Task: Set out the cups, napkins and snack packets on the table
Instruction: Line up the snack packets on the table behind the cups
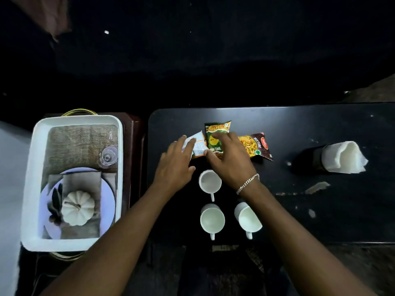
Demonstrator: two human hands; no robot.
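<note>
Three snack packets lie side by side on the black table [320, 129]: a white-orange packet [199, 144], a green packet [215, 133] and a dark red "mixture" packet [257, 146]. My left hand [177, 165] rests flat on the white-orange packet with its fingers spread. My right hand [229, 161] lies over the green packet, fingers apart, with a bracelet at the wrist. Three white cups stand nearer to me: one [209, 181] just below my hands, two in front [212, 220] [249, 218]. Napkins [344, 157] sit in a dark holder at the right.
A white tray [32, 167] with a printed picture on its bottom rests on a brown stand left of the table. The table top shows scratched, chipped patches at the right [317, 186]. Dark floor lies beyond the far edge.
</note>
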